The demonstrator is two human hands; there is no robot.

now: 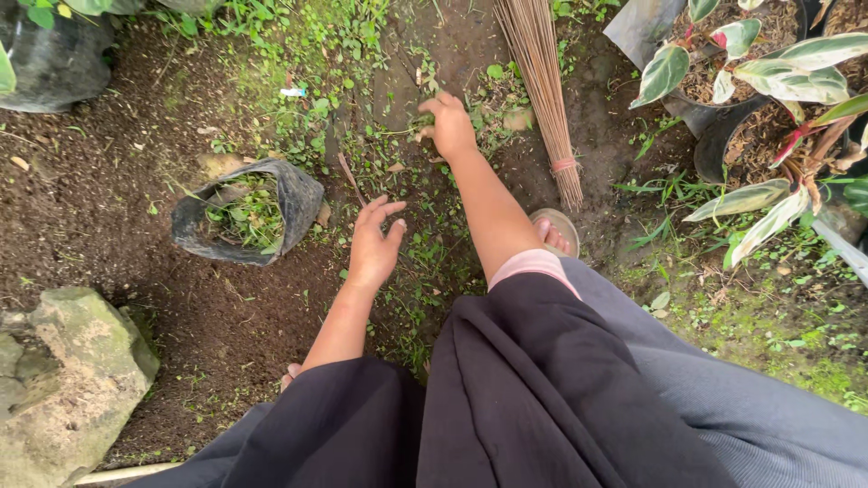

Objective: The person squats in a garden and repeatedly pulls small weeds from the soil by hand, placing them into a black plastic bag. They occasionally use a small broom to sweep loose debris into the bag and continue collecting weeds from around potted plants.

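Crouching low over bare soil, the person is showing dark sleeves and grey cloth across the near edge of the view, with a sandalled foot (553,233) resting just right of centre. A large pale rock (68,375) is sitting at the near left. The left hand (374,242) is hovering over the ground at centre, fingers spread and slack, gripping nothing, just right of a crumpled black grow bag (244,212) that is holding pulled green weeds. Farther out, the right hand (449,125) is reaching to a patch of small weeds (418,122), with fingers closing around a green tuft at soil level; the tuft is lying at the far centre, touching the fingertips. A bundled stick broom (543,86) is lying just right of that hand, its bound end pointing near. Potted plants with cream-and-green leaves (768,77) are standing at the far right, and another black bag (50,59) is occupying the far left corner.
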